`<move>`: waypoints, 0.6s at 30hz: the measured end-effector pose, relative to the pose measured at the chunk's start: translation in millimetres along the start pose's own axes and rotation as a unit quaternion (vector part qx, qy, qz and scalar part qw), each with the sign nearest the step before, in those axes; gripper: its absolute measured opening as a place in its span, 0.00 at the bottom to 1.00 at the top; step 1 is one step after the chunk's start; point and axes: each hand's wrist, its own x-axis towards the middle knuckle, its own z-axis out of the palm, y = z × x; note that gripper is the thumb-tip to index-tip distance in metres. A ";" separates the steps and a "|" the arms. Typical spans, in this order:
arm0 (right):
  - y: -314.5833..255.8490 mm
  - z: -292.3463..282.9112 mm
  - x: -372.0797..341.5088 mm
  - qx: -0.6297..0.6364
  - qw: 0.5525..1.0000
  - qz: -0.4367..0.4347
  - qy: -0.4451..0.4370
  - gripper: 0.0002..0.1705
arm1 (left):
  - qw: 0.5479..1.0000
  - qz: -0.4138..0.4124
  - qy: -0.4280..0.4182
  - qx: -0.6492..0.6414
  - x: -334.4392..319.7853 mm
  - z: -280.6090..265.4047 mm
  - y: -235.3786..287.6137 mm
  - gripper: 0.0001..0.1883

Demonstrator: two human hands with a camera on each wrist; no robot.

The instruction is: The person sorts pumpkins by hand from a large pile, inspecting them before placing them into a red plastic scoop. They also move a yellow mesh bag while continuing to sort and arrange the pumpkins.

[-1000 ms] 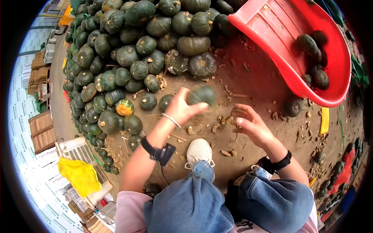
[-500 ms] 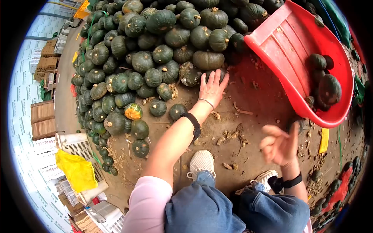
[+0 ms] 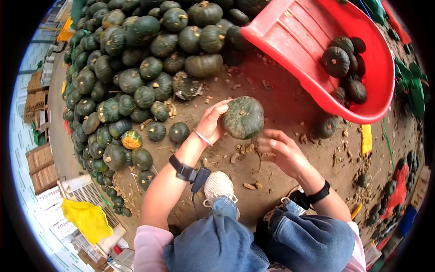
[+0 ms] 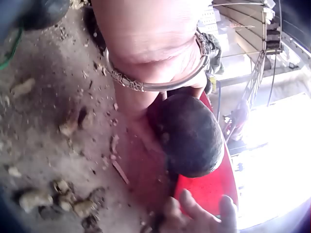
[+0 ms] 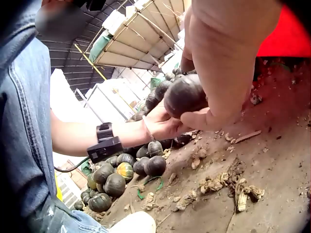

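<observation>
A round dark green squash (image 3: 244,118) is gripped by the left hand (image 3: 212,122), its fingers round the left side, above the dirt floor. The right hand (image 3: 283,152) is just to the squash's lower right, fingers spread and a little blurred, a gap between them in the head view. The left wrist view has the squash (image 4: 191,135) in the left hand and the right fingertips below it. In the right wrist view, the right hand (image 5: 226,63) partly covers the squash (image 5: 185,95).
A large pile of green squashes (image 3: 130,80) fills the upper left. The red scoop-shaped container (image 3: 299,31) at the upper right holds several squashes. One squash (image 3: 325,127) lies beside its rim. Dried stems litter the floor, and a yellow cloth (image 3: 87,219) is at the lower left.
The left hand has come back from the pile's edge with a squash in it. The right hand has moved left, away from the red container, towards the left hand.
</observation>
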 end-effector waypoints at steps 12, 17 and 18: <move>-73.6 -16.1 -15.8 0.378 0.838 -0.137 -0.368 0.47 | 0.371 0.304 0.200 0.854 54.6 -21.3 84.0 0.35; -87.5 -12.0 -19.8 0.210 0.954 -0.129 -0.168 0.47 | 0.329 0.190 0.180 0.907 88.9 -36.1 100.4 0.35; -75.7 -10.0 -18.6 0.186 0.967 -0.115 -0.133 0.43 | 0.375 0.186 0.197 0.887 88.2 -32.9 105.1 0.34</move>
